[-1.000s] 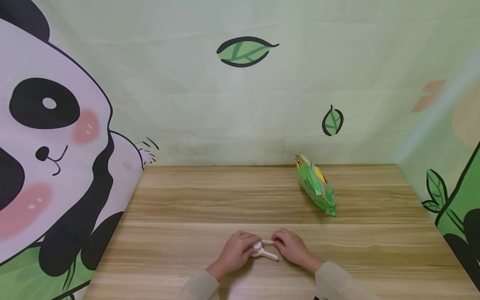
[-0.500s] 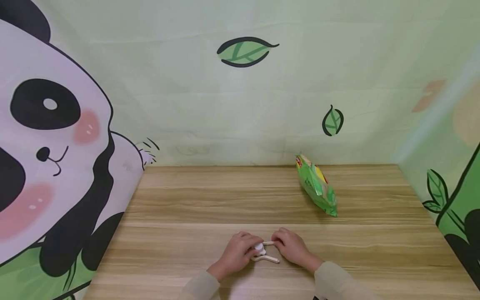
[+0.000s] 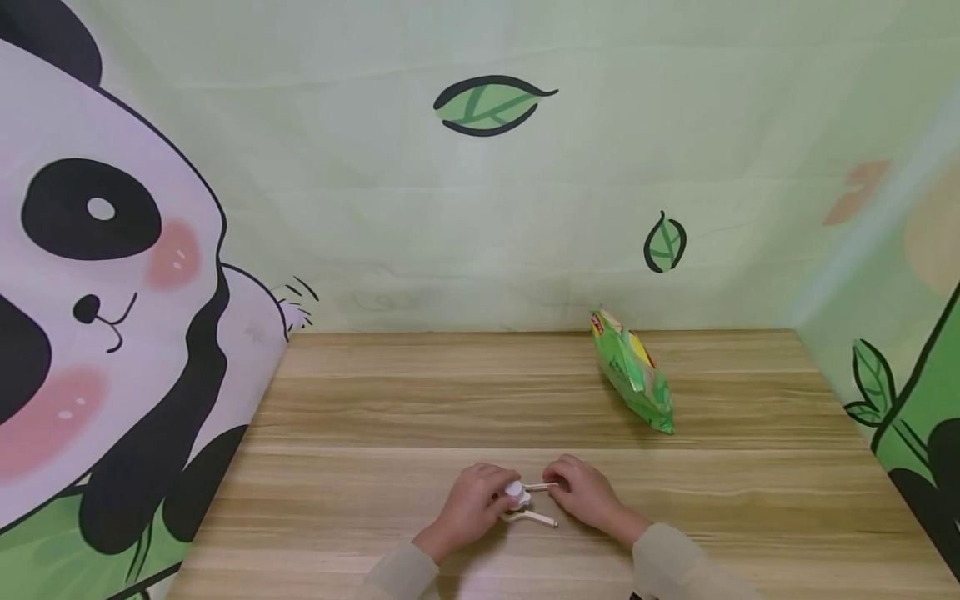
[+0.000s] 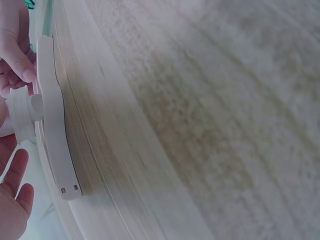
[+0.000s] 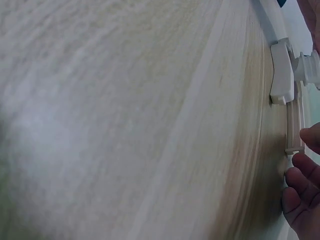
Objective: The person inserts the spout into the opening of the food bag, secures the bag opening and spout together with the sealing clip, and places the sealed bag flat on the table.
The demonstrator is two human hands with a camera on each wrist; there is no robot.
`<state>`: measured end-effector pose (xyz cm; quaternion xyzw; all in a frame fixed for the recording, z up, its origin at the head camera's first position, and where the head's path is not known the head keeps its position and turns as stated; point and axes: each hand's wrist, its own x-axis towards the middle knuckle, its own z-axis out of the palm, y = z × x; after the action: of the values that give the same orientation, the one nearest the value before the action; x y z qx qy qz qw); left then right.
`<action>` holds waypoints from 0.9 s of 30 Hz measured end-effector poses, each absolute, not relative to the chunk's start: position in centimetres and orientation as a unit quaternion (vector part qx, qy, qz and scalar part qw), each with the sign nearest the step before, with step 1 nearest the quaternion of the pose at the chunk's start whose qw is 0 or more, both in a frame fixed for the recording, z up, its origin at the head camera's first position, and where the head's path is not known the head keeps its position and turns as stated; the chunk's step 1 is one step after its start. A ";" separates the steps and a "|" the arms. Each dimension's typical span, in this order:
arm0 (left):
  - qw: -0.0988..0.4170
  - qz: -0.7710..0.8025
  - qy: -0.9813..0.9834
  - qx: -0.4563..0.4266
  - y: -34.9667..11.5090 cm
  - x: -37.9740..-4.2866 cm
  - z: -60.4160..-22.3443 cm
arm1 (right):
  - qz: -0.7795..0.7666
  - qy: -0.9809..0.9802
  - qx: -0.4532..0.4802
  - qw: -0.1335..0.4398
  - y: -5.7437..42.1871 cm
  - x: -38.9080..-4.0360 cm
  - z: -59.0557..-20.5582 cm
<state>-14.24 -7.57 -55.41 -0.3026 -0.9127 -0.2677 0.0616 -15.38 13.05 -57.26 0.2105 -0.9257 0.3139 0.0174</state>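
In the head view, a white bag clip [image 3: 538, 518] with a round spout stands spread near the table's front, its two arms apart. My left hand [image 3: 468, 504] grips its spout end between thumb and fingers, with the white cap [image 3: 514, 492] showing between them. My right hand [image 3: 583, 492] pinches the tip of the far arm. The left wrist view shows the near arm [image 4: 56, 120] side-on and the ridged spout [image 4: 21, 114] behind it. In the right wrist view, my right thumb [image 5: 311, 137] lies at the end of the slim far arm [image 5: 296, 120].
A green snack bag [image 3: 633, 373] lies farther back on the wooden table [image 3: 420, 392], right of the hands. Behind it rises a pale green backdrop [image 3: 360, 208] with printed leaves and a large panda at the left.
The clip's near arm has swung toward me, widening the gap between the arms. The white cap shows more between my left fingers. Both hands have barely moved, and the snack bag stays put.
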 end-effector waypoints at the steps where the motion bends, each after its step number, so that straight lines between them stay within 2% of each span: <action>1: 0.062 -0.268 -0.913 -0.302 -7.6 -14.2 -55.4 | 0.315 -0.925 0.213 0.020 13.1 -15.4 -57.2; 8: 0.062 -0.267 -0.915 -0.295 -7.6 -14.2 -55.3 | 0.318 -0.921 0.220 0.035 13.6 -15.4 -56.9; 20: 0.113 -0.276 -0.907 -0.298 -8.0 -14.7 -54.8 | 0.316 -0.922 0.217 0.064 13.8 -15.4 -56.2; 27: 0.095 -0.275 -0.911 -0.291 -8.2 -15.0 -54.4 | 0.317 -0.918 0.223 0.079 13.8 -15.4 -55.8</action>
<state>-14.99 -8.18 -54.40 -0.2911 -0.9114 -0.2749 0.0949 -15.42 13.77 -55.76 0.2231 -0.9184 0.3170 0.0792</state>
